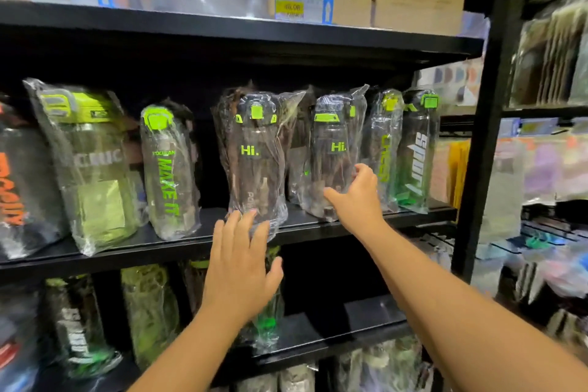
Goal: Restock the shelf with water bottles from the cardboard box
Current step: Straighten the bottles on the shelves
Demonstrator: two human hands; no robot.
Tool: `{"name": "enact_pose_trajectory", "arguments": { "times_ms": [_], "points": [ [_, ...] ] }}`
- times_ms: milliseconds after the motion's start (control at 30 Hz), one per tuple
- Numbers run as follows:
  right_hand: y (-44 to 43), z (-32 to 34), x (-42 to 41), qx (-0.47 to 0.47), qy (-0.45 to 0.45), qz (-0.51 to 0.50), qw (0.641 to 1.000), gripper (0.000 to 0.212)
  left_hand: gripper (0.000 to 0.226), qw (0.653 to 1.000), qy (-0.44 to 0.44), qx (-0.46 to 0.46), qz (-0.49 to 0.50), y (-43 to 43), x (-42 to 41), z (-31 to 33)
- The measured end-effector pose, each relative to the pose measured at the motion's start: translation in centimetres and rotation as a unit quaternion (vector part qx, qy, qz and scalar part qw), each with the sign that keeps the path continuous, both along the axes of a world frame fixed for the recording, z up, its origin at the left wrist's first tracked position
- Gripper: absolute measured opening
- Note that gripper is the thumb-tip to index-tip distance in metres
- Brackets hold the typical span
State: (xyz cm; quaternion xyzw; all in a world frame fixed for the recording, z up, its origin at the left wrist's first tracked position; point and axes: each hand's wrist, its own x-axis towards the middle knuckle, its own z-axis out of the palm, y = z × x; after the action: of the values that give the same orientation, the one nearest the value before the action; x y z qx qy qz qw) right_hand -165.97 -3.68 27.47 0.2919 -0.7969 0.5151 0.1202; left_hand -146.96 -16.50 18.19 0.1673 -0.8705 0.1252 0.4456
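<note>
Head view: two plastic-wrapped "Hi." bottles standing on the black shelf (178, 247), a hand on each.
Left hand (241, 264) is flat, with straight fingers touching the base of the near bottle (254, 153) at the shelf edge. Right hand (356, 194) curls round the lower part of the second bottle (334, 149) just beside it. The green bottle (165, 175) further left reads "YOU CAN MAKE IT".

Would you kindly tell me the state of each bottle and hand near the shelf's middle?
Left "Hi." bottle, upright, plastic-wrapped, at the shelf front edge.
Right "Hi." bottle, upright, plastic-wrapped, on the shelf.
"MAKE IT" bottle, upright, wrapped.
Left hand, open, fingertips touching the left "Hi." bottle's base.
Right hand, fingers curled on the right "Hi." bottle's lower part.
</note>
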Motion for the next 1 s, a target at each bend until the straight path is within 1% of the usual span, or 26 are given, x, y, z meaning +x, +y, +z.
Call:
{"name": "enact_pose_trajectory", "arguments": {
  "times_ms": [67, 133, 200, 267, 333, 467, 500, 533, 567, 633, 667, 700, 767, 867, 1000],
  "points": [
    [-0.4, -0.5, -0.8, 0.003, -0.012, 0.035, 0.999, 0.100, 0.061, 0.999, -0.033, -0.037, -0.015, 2.2, -2.2, 0.4],
    [-0.6, -1.3, -1.8, 0.015, 0.002, 0.074, 0.997, 0.108, 0.066, 0.997, -0.067, -0.039, 0.001, 3.9, -4.9, 0.5],
    [-0.5, -1.7, -3.0, 0.019, 0.030, 0.099, 0.994, 0.109, 0.070, 0.995, -0.087, -0.013, 0.042, 4.7, -7.3, 0.4],
    [-0.5, -1.8, -4.2, 0.005, 0.041, 0.121, 0.992, 0.108, 0.069, 0.992, -0.095, 0.013, 0.083, 5.0, -8.8, -0.1],
    [-0.4, -1.7, -5.1, -0.016, 0.024, 0.143, 0.989, 0.108, 0.067, 0.990, -0.096, 0.019, 0.106, 5.0, -9.5, -0.9],
    [-0.7, -1.6, -5.7, -0.052, -0.023, 0.214, 0.975, 0.129, 0.062, 0.991, -0.047, 0.032, 0.120, 5.0, -10.7, -1.6],
    [-0.8, -1.7, -5.8, -0.048, -0.034, 0.224, 0.973, 0.130, 0.062, 0.991, -0.035, 0.035, 0.126, 5.1, -11.0, -1.6],
    [-1.0, -1.8, -5.9, -0.036, -0.036, 0.225, 0.973, 0.125, 0.061, 0.991, -0.028, 0.036, 0.130, 5.2, -11.2, -1.7],
    [-1.2, -2.0, -6.0, -0.026, -0.033, 0.225, 0.973, 0.112, 0.061, 0.990, -0.024, 0.035, 0.131, 5.2, -11.3, -1.8],
    [-1.4, -2.0, -6.0, -0.024, -0.024, 0.220, 0.975, 0.069, 0.060, 0.990, -0.023, 0.032, 0.132, 5.1, -11.4, -1.9],
    [-1.5, -2.1, -6.1, -0.029, -0.023, 0.217, 0.975, 0.054, 0.060, 0.990, -0.023, 0.029, 0.134, 5.1, -11.4, -2.0],
    [-1.6, -2.1, -6.2, -0.038, -0.025, 0.221, 0.974, 0.049, 0.060, 0.990, -0.021, 0.025, 0.136, 5.1, -11.4, -2.1],
    [-1.5, -2.1, -6.5, -0.055, -0.044, 0.239, 0.968, 0.054, 0.059, 0.991, -0.014, 0.020, 0.135, 5.1, -11.5, -2.2],
    [-1.4, -1.8, -6.6, -0.071, -0.076, 0.263, 0.959, 0.072, 0.059, 0.992, 0.002, 0.013, 0.127, 4.9, -11.7, -2.3],
    [-1.7, -1.7, -6.3, -0.048, -0.090, 0.299, 0.949, 0.086, 0.058, 0.994, 0.012, 0.007, 0.107, 4.7, -11.4, -2.6]
  ]
}}
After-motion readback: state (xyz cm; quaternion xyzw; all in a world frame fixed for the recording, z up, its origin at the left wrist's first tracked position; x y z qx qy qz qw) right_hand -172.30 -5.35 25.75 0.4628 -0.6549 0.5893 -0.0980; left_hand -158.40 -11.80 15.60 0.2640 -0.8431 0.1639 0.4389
